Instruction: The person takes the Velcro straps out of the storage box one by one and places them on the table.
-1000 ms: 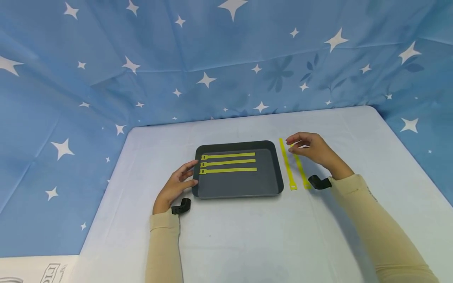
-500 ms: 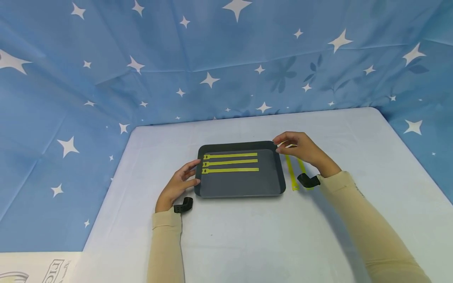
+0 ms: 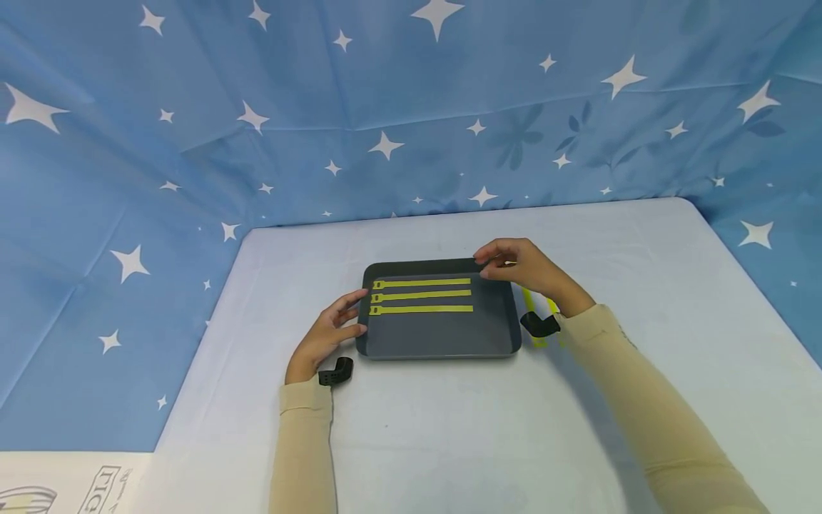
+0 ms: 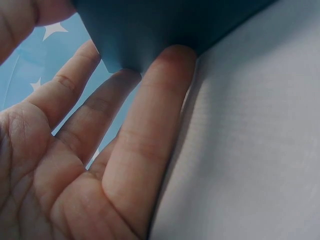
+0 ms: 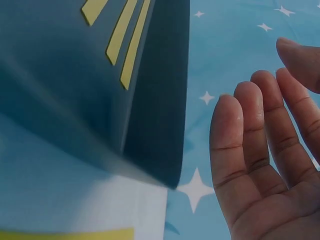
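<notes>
Left fingers (image 4: 145, 120) (spread) against tray (image 3: 443, 338)

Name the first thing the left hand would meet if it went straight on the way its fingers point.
The dark tray, almost at once: the left hand appears to touch its side wall.

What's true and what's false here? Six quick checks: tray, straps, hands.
1. Three yellow straps lie inside the dark tray. True.
2. They cross one another. False: they lie side by side.
3. The left hand touches the tray. True.
4. The right hand is near the tray's far right corner. True.
5. It grips a strap. False: it holds nothing.
6. Every strap is inside. False: other straps lie on the table.
</notes>
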{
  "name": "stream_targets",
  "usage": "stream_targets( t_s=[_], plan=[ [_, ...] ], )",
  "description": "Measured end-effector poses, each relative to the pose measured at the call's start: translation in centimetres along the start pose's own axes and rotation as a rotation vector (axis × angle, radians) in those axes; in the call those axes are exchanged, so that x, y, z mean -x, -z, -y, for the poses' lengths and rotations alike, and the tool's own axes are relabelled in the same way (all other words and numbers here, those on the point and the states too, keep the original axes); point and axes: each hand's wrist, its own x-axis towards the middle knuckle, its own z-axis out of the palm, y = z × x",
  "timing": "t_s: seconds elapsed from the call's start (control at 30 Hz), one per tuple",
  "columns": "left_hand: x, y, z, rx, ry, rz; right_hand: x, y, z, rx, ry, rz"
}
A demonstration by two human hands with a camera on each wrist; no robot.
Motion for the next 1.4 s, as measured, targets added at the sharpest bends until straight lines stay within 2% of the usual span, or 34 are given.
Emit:
stream_targets(
  t_s=[0.83,1.1,1.4],
  plan=[
    [-0.1,0.3,0.1,-0.012,0.046,-0.020,-3.8,-4.3,-0.2,-0.041,0.001,0.182],
    [0.0,0.2,-0.1,-0.002,0.038,-0.015,-4.8,-5.6,-0.6,-0.005,0.042,0.271],
    [0.0,0.2,-0.1,0.007,0.033,-0.007,-5.5,-6.9,-0.6,0.053,-0.011,0.327]
  ],
)
